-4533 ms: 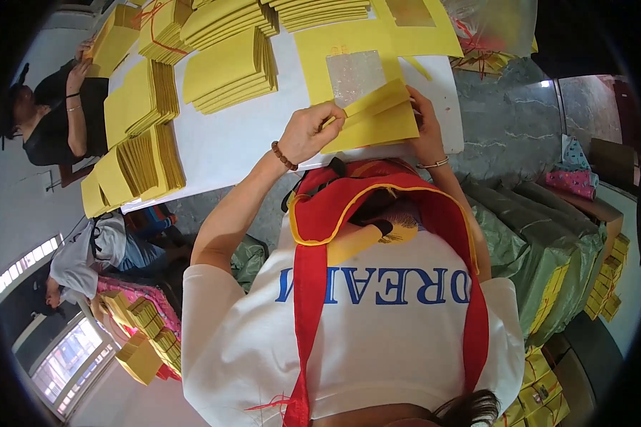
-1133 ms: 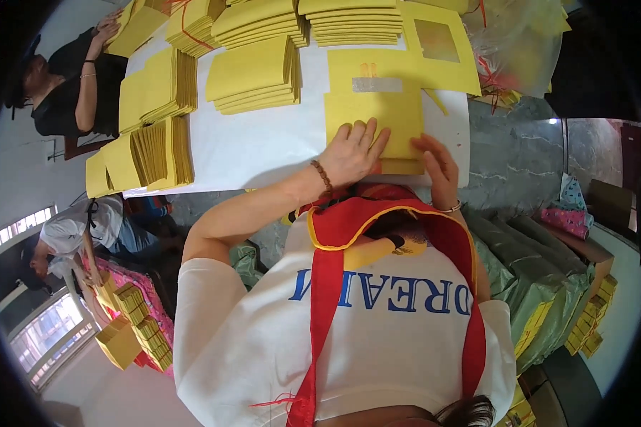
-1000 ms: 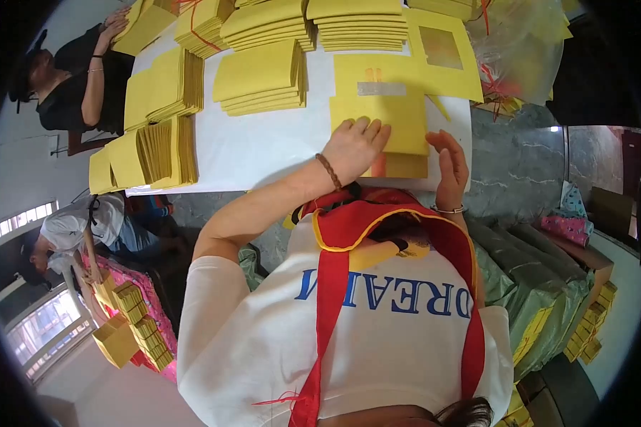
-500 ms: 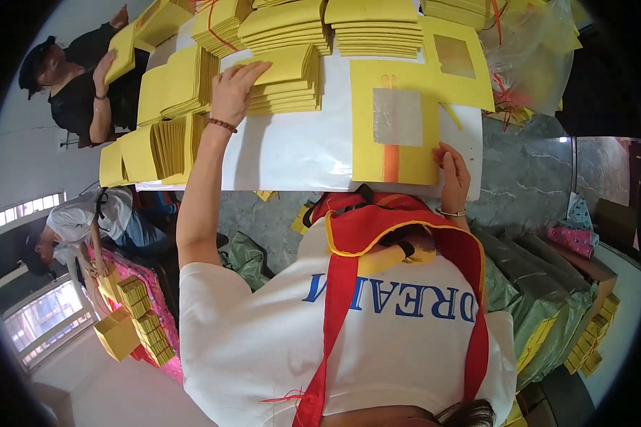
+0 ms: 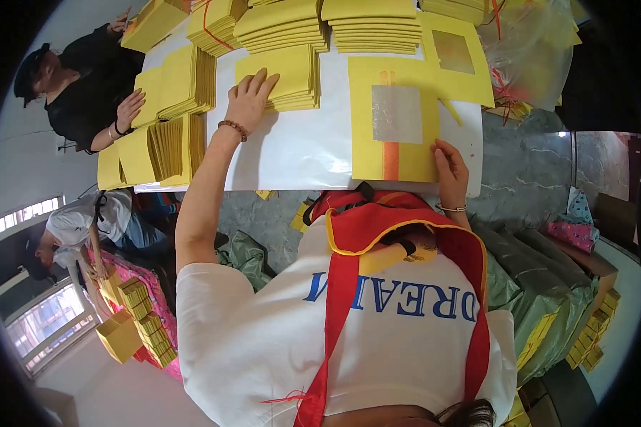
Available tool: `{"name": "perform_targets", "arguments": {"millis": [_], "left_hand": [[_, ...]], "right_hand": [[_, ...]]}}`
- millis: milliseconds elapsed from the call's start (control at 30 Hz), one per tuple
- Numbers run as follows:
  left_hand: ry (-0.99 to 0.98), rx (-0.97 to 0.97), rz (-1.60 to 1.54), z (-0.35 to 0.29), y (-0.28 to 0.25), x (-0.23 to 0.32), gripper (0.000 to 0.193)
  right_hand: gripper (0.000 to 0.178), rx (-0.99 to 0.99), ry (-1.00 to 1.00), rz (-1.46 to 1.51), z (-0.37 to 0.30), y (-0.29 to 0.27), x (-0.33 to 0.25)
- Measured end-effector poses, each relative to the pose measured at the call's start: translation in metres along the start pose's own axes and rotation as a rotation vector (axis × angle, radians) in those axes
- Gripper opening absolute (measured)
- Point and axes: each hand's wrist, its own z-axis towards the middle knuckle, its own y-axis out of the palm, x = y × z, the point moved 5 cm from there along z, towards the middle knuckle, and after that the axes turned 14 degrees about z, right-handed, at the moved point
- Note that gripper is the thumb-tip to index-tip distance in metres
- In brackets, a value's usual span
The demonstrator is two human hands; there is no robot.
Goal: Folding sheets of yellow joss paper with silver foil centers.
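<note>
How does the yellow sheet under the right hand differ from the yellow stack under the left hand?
The single sheet lies flat and alone on the white table; the stack is many sheets piled thick. The single sheet shows a silver foil square and an orange stripe; the stack's top is plain yellow. The right hand rests on the single sheet's near right edge; the left hand lies on the stack's left part. Both are yellow paper.
</note>
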Motion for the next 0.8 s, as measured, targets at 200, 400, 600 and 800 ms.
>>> {"name": "perform_targets", "arguments": {"millis": [200,400,600,800], "left_hand": [[0.033,0.028,-0.103,0.0,-0.02,-0.007,0.075],[0.05,0.245,-0.08,0.006,-0.083,0.03,0.07],[0.409,0.295,-0.634,-0.021,-0.108,0.153,0.043],[0.534,0.266,-0.518,-0.024,-0.114,0.18,0.042]], "right_hand": [[0.019,-0.078,-0.322,-0.397,-0.007,0.01,-0.026],[0.021,-0.148,-0.45,-0.644,-0.009,0.014,-0.026],[0.024,-0.141,-0.44,-0.572,-0.004,0.017,-0.022],[0.02,-0.151,-0.352,-0.446,-0.005,0.009,-0.017]]}}
